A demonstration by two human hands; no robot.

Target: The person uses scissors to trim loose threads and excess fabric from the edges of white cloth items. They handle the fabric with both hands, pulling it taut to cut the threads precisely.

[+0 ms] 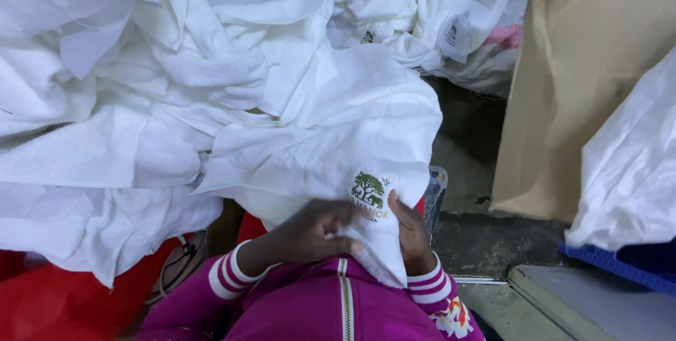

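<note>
A white towel [331, 144] with a green tree emblem near its lower edge hangs down in front of me from a big heap of white towels [141, 87]. My left hand [310, 232] grips the towel's lower edge just left of the emblem, fingers curled into the cloth. My right hand [410, 232] holds the same edge on the emblem's right side, thumb pressed on the fabric. Both wrists show magenta sleeves with white stripes.
A brown cardboard sheet [577, 95] leans at the right. A white plastic sack [630, 165] rests on a blue crate [620, 263]. Red fabric or a bag [63, 299] lies at the lower left. Dark floor [468, 172] shows between the towels and the cardboard.
</note>
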